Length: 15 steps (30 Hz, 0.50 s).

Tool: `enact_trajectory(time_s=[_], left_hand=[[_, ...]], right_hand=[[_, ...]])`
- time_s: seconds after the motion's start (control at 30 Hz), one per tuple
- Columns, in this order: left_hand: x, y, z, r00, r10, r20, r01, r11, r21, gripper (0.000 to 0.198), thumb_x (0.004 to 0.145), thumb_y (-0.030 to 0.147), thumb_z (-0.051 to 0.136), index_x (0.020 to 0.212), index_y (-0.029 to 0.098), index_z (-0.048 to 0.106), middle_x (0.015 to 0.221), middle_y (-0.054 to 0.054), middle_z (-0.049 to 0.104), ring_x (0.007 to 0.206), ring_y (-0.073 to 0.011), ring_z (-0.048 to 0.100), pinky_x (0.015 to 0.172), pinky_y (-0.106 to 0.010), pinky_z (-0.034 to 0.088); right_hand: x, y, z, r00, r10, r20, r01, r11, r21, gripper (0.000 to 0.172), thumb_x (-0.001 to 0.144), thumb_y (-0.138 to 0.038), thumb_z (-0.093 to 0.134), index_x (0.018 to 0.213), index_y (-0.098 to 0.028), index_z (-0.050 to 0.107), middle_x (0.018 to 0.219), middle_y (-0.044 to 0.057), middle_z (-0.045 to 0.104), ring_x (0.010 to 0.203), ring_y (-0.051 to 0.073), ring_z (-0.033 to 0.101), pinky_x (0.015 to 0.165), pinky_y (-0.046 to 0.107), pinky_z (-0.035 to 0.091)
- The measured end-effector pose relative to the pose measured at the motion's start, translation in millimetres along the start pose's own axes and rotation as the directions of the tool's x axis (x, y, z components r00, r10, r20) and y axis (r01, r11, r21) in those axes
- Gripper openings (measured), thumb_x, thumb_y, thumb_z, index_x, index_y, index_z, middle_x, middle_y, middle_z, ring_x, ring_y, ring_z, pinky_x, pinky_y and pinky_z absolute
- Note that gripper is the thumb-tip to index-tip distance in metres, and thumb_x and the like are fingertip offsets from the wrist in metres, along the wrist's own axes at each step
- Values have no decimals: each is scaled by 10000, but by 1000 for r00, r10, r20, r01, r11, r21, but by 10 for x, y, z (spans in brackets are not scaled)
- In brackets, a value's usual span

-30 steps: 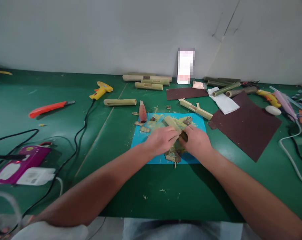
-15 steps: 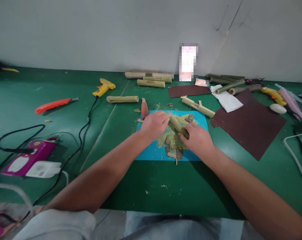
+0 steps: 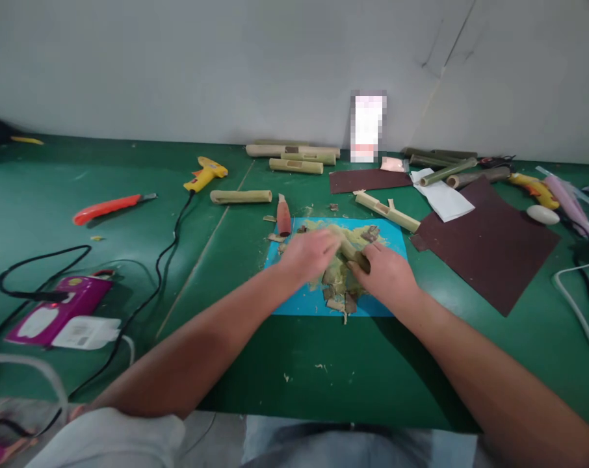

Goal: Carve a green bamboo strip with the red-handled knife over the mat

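Both my hands work over a blue mat (image 3: 294,300) covered with pale green shavings and small bamboo offcuts. My right hand (image 3: 386,273) is closed around the near end of a short bamboo tube (image 3: 353,250) that slants away to the upper left. My left hand (image 3: 308,255) is closed over the tube's far part; what it holds is hidden and a little motion-blurred. A red-handled knife (image 3: 283,218) lies at the mat's upper left corner, just beyond my left hand.
On the green table: an orange utility knife (image 3: 106,208), a yellow glue gun (image 3: 205,174) with black cable, bamboo tubes (image 3: 294,159) by the wall, a notched bamboo piece (image 3: 386,211), brown sandpaper sheets (image 3: 489,244), white paper (image 3: 443,198), a purple device (image 3: 55,315).
My left hand slid away along the tube to its far end, then came back toward me to the middle. My right hand kept its grip on the near end.
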State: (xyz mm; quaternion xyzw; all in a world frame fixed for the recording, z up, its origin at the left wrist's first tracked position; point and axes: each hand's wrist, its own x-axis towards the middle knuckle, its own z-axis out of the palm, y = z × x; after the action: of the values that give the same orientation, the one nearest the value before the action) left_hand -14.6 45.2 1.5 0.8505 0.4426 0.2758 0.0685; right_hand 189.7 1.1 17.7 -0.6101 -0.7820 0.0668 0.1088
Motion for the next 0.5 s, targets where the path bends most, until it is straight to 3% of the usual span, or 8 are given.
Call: enact_trajectory(time_s=[0.1,0.2,0.4,0.5], left_hand=[[-10,39,-11,999,41,32,-43,998,43,309,1027,280,467,1046,187,762,873,-76,713,824,-208,681,702,-306,539],[-38,69,-2,980,148,134,-144,989,-38,307,1045,310,465,1075,233,760,897,-55,721,836,-195,685,717,-292,545],[32,-124,-2,1000,-13,-7,13,999,31,307,1028,254,497,1182,180,752,956,-87,742,909,-216,698,789,-319,571],[53,-191,4,999,4,-38,-3,1000,28,309,1025,245,507,1214,175,741,981,-87,752,934,-210,703,810,-315,582]], right_hand=[[-1,3,7,1000,-5,-5,5,1000,-3,231,949,-410,592,893,-194,653,927,96,700,822,220,624,628,321,350],[-2,8,18,1000,-20,-6,20,1000,-8,211,952,-380,587,899,-189,657,935,96,705,835,215,628,638,319,356],[-28,5,-2,999,-3,-32,2,999,-35,258,943,-436,593,902,-190,660,930,93,702,827,225,636,628,323,363],[-48,7,-19,996,-2,-86,-3,998,-57,249,928,-423,596,880,-188,663,924,97,700,822,227,635,635,330,378]])
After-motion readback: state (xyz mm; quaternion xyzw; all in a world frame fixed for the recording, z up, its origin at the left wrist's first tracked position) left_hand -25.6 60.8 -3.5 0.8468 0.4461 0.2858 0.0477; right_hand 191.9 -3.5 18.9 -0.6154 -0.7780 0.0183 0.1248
